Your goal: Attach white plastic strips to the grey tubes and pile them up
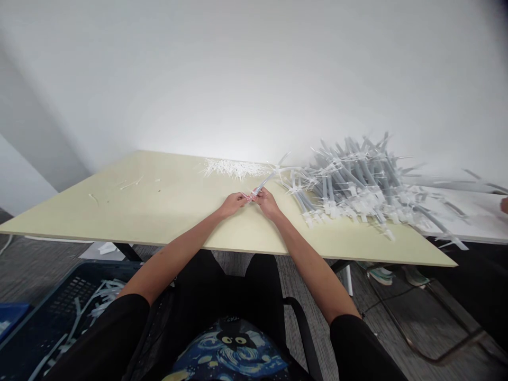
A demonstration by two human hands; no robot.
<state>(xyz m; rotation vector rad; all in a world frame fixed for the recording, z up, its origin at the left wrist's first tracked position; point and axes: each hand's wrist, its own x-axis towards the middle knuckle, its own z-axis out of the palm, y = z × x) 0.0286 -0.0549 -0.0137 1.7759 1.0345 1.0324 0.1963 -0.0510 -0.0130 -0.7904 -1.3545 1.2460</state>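
Observation:
My right hand (266, 203) is closed around the lower part of a translucent plastic tube (262, 184), which slants up and right toward the pile. Touching the tube's lower end, my left hand (234, 204) has its fingers pinched together; the small pale piece between them is too small to make out. Both hands meet just above the middle of the pale yellow table (178, 211). Behind them lies a heap of thin white strips, which look like cable ties (234, 169). To the right spreads a large pile of similar tubes (357, 174) with white end fittings and thin tie tails.
A few loose white strips (132, 183) lie on the table's left side. On the floor at left stands a dark crate (59, 286) holding more tubes, beside a blue bin (14, 312). A white table (468, 225) adjoins at right, where another person's hand (504, 205) shows.

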